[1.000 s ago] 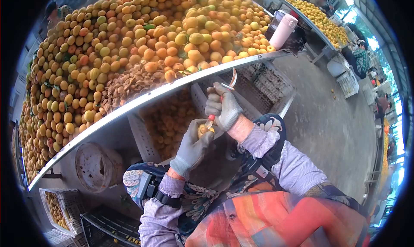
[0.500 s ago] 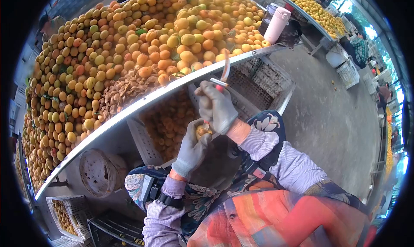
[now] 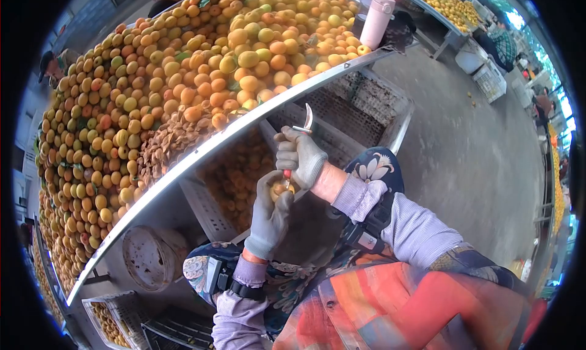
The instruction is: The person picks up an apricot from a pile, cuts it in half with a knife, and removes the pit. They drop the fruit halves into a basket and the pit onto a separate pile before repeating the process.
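Note:
My left hand [image 3: 270, 212], in a grey glove, is closed round a yellow apricot [image 3: 279, 190]. My right hand [image 3: 300, 156], gloved too, grips a knife whose curved blade [image 3: 307, 116] sticks up above the fist. A red part with a metal tip shows below that fist and reaches the apricot; whether it belongs to the same tool is hidden by the fingers. Both hands are close together, over the near edge of a crate [image 3: 210, 212] of orange-brown fruit pieces. Beyond them, whole apricots [image 3: 183, 75] are heaped on a metal-edged table [image 3: 201, 145], with brown pits [image 3: 165, 145] near its rim.
A pink bottle [image 3: 377, 21] stands at the table's far right corner. Under the table are an empty-looking crate [image 3: 400, 102] and a stained white bucket [image 3: 152, 258]. At lower left sits a crate of apricots [image 3: 110, 322]. Other people work at tables further off.
The view has shifted slightly. My right fist has turned, so the blade stands differently, and the red part with the metal tip shows more at the apricot. My left hand keeps its hold.

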Demonstrator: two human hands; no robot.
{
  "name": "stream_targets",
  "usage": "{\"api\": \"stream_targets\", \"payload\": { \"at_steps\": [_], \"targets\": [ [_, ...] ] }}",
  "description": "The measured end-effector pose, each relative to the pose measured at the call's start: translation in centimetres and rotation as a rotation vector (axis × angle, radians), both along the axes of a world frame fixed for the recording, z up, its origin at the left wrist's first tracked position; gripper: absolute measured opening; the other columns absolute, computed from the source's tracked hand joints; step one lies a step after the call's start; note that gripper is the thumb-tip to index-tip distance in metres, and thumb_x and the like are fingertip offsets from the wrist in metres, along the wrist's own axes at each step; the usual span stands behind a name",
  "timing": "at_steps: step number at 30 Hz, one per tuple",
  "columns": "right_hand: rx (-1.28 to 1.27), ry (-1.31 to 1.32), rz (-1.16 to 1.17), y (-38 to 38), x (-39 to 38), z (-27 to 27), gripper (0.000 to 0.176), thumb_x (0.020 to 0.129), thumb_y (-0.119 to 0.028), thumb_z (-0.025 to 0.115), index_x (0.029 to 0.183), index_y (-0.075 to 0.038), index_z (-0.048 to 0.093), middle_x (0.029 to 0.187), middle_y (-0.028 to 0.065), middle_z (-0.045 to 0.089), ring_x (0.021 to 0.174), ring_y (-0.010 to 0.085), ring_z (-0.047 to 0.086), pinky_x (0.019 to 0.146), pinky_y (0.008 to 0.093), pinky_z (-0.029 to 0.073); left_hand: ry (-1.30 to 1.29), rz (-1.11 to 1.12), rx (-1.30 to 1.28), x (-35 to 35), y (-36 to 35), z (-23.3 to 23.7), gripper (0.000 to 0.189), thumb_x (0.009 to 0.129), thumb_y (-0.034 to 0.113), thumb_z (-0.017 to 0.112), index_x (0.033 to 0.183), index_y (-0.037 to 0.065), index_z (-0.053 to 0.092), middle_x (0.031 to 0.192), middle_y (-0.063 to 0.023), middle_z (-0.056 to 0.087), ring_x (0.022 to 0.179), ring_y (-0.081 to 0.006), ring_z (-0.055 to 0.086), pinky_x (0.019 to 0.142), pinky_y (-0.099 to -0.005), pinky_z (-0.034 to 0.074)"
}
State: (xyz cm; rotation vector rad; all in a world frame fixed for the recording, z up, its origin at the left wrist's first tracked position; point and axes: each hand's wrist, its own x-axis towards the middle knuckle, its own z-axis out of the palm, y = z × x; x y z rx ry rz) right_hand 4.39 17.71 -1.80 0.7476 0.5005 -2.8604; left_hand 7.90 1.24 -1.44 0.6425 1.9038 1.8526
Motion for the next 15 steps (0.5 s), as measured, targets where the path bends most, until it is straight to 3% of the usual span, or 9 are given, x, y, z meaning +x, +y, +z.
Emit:
{"api": "stream_targets", "payload": {
  "at_steps": [6, 13, 15],
  "targets": [
    [-0.079, -0.016, -0.08, -0.2, 0.1, -0.1, 0.021, 0.098, -0.026, 0.05, 0.086, -0.008, 0.051, 0.054, -0.0084, 0.025, 0.04, 0.0044, 0.021, 0.037, 0.0202, 0.021, 0.014, -0.031, 0.018, 0.0, 0.0, -0.3, 0.04, 0.097, 0.026, 0.052, 0.128, 0.001, 0.043, 0.111, -0.0112, 0.054, 0.097, -0.0161, 0.051, 0.088, -0.0285, 0.042],
    [-0.181, -0.009, -0.159, -0.4, 0.5, 0.1, 0.022, 0.098, -0.025, 0.049, 0.084, -0.008, 0.051, 0.054, -0.0088, 0.027, 0.04, 0.0045, 0.023, 0.038, 0.0205, 0.022, -0.006, -0.089, 0.085, -0.1, 0.2, -0.1, 0.041, 0.098, 0.03, 0.051, 0.128, 0.002, 0.043, 0.116, -0.0073, 0.05, 0.095, -0.0116, 0.049, 0.085, -0.0245, 0.042],
    [-0.261, -0.007, -0.137, -0.4, 0.4, -0.3, 0.021, 0.098, -0.025, 0.049, 0.085, -0.009, 0.051, 0.053, -0.0092, 0.028, 0.04, 0.0041, 0.025, 0.038, 0.0203, 0.023, 0.097, -0.046, 0.038, 0.3, 0.4, 1.0, 0.041, 0.097, 0.029, 0.053, 0.126, 0.002, 0.044, 0.116, -0.0071, 0.051, 0.095, -0.0101, 0.049, 0.083, -0.0239, 0.043]
  ]
}}
